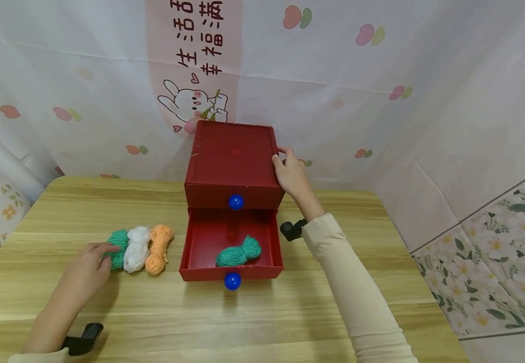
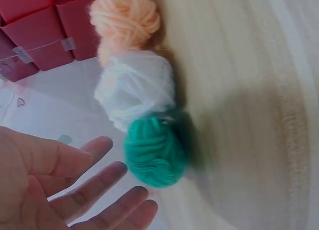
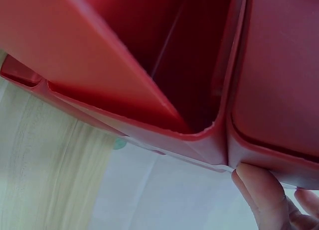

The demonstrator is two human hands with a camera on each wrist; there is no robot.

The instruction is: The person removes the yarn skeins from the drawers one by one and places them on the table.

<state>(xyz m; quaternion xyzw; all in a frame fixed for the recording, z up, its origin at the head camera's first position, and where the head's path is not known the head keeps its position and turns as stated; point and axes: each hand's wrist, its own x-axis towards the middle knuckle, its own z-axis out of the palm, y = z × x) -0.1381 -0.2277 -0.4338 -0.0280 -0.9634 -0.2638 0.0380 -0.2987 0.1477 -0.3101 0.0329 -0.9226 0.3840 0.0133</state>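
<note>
The head camera looks forward and down across the table (image 1: 162, 312); the left wrist's faces the yarn (image 2: 137, 88) closely, the right wrist's nears the drawers (image 3: 84, 65), which all three share.

The bare left hand (image 1: 87, 267) partly hides the leftmost green yarn skein (image 1: 119, 237); the head view's top edge crops printed dark-red lettering (image 1: 211, 38).

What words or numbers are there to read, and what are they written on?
"生活": left column of writing, read bottom to top, on the pink strip of the white curtain; the sign above is cut off by the picture's edge.
"幸福满": right column of writing, bottom to top, same strip.
I can read no numbers or brands, and see no writing on the red drawer box or yarn.
</note>
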